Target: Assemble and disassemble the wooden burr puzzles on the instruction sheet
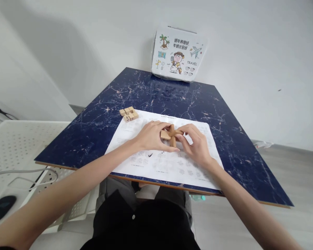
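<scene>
Several light-brown wooden puzzle pieces [173, 140] meet in a cross shape over a printed paper sheet [138, 170]. My left hand [151, 135] curves around them from the left, its thumb and fingers closed on the upright piece and a flat wooden piece [165, 135] inside its grip. From the right, my right hand [197, 143] pinches a wooden piece [177, 132] that points toward the middle of the cross. My fingers hide parts of the joint. At the sheet's upper left corner sits a group of small wooden blocks [129, 114], with dark marks on the nearest ones.
The dark blue marble-patterned table [172, 99] has a wooden edge. At its far end a white cartoon-printed box [178, 55] leans by the wall. On the left stands a white perforated shelf [15, 142] with a cable [23, 171] and a black oval device [2, 209].
</scene>
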The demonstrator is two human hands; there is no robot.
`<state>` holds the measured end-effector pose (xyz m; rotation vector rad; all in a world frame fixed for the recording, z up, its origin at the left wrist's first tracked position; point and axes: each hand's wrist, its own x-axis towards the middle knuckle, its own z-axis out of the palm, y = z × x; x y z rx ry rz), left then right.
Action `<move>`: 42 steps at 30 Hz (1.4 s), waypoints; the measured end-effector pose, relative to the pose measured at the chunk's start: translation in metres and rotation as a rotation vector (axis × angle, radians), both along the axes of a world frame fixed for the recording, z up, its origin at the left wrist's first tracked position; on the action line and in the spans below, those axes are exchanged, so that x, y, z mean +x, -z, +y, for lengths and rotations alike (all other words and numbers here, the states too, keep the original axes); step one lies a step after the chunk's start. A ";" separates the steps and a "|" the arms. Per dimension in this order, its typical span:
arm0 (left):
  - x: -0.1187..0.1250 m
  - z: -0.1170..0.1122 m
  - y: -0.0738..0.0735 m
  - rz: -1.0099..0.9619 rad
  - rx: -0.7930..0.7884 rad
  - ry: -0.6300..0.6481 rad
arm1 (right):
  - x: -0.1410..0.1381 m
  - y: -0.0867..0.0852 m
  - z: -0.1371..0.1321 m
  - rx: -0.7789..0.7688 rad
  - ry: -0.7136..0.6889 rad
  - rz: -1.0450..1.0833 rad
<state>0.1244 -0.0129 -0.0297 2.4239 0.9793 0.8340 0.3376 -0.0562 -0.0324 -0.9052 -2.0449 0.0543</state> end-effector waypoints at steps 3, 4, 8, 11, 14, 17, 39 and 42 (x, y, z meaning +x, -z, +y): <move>0.000 0.001 0.001 -0.002 -0.007 0.012 | 0.001 -0.001 0.001 -0.015 -0.036 0.002; -0.001 0.002 0.001 -0.009 -0.015 0.016 | 0.001 -0.002 0.001 -0.025 -0.043 -0.004; -0.002 0.004 0.001 -0.072 -0.095 0.079 | 0.002 -0.008 0.002 -0.060 -0.046 -0.042; -0.002 0.005 -0.001 -0.167 -0.127 0.154 | 0.004 -0.016 0.005 -0.081 -0.059 -0.071; -0.002 0.005 -0.003 -0.214 -0.144 0.146 | 0.004 -0.026 0.008 -0.111 -0.070 -0.112; -0.003 0.005 -0.005 -0.190 -0.131 0.114 | 0.002 -0.032 0.010 -0.098 -0.061 -0.136; -0.006 0.000 -0.007 -0.198 -0.084 0.101 | -0.003 -0.039 0.006 -0.056 -0.052 -0.207; -0.006 -0.001 -0.008 -0.208 -0.078 0.101 | -0.003 -0.039 0.006 -0.047 -0.052 -0.204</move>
